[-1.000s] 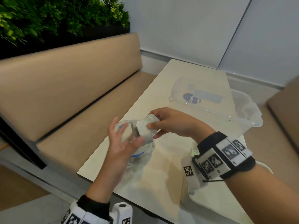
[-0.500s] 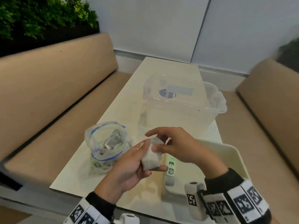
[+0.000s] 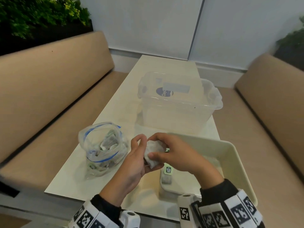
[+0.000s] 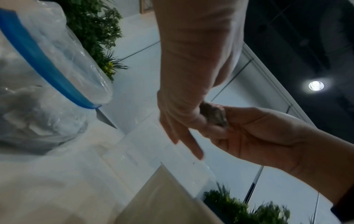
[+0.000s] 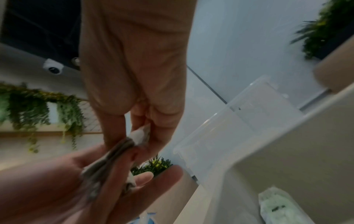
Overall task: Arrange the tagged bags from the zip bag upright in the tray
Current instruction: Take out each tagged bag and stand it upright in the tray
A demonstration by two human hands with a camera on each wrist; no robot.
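I have both hands together on a small clump of tea bags (image 3: 153, 153): my left hand (image 3: 134, 160) cradles it, my right hand (image 3: 172, 155) pinches its top, just left of the cream tray (image 3: 236, 162). One tagged tea bag (image 3: 167, 176) already sits in the tray. My worry: strings tangle and several come out together, or one slips and lands flat instead of upright
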